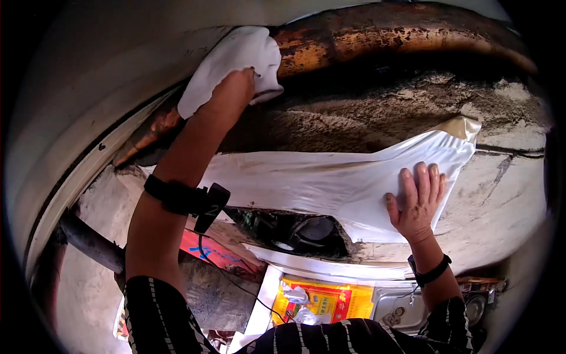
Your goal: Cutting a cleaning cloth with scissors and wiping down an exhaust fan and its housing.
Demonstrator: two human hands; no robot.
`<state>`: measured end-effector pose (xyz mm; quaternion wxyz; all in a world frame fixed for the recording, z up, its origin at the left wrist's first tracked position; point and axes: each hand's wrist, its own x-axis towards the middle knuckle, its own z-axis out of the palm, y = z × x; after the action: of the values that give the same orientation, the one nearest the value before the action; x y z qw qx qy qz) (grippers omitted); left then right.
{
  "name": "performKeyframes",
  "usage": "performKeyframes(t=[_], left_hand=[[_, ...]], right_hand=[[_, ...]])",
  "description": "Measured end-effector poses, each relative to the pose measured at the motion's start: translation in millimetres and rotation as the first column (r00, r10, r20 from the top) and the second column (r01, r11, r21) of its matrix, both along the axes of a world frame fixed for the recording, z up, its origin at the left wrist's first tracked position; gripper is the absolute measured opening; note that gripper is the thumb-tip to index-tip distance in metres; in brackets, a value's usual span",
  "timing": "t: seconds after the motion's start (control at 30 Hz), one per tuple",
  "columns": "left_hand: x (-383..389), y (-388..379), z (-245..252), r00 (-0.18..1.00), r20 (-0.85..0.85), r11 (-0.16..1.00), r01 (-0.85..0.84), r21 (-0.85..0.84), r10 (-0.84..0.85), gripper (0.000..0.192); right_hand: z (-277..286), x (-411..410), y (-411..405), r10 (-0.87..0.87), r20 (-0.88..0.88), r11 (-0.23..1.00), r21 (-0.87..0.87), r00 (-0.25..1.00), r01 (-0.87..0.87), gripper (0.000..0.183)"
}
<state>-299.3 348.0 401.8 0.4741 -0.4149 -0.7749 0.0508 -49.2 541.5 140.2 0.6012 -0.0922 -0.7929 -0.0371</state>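
Raised at the upper left, my left hand is mostly hidden by a crumpled white cloth, which lies against a long, rounded wooden beam with patchy dark and orange-brown colouring. How its fingers are placed cannot be seen. My right hand rests flat with its fingers spread on a shiny white sheet. That sheet stretches across the wall below the beam, and its upper right corner is folded over, showing a tan patch.
Rough, crumbling plaster lies between beam and sheet. Under the sheet is a dark opening with black objects. Lower down are a yellow and red printed bag, a metal sink and a red banner. A dark pipe juts out at left.
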Motion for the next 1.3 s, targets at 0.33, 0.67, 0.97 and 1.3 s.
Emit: performKeyframes(t=[0.33, 0.67, 0.97, 1.3], left_hand=[[-35, -86, -23, 0.983, 0.053, 0.981, -0.179, 0.081, 0.175, 0.011], [18, -150, -16, 0.950, 0.182, 0.924, 0.181, 0.337, -0.252, 0.028], [0, -172, -15, 0.662, 0.183, 0.392, 0.181, 0.902, -0.727, 0.025], [-32, -152, 0, 0.926, 0.375, 0.699, -0.292, 0.652, 0.036, 0.048]], right_hand=[[1, 1, -2, -0.027, 0.013, 0.999, 0.017, 1.000, 0.027, 0.051], [3, 0, -1, -0.072, 0.001, 0.995, 0.064, 0.997, 0.072, 0.053], [2, -3, -1, -0.072, -0.006, 0.993, 0.093, 0.997, 0.072, 0.051], [-2, -4, 2, -0.092, -0.010, 0.989, 0.117, 0.996, 0.092, 0.050]])
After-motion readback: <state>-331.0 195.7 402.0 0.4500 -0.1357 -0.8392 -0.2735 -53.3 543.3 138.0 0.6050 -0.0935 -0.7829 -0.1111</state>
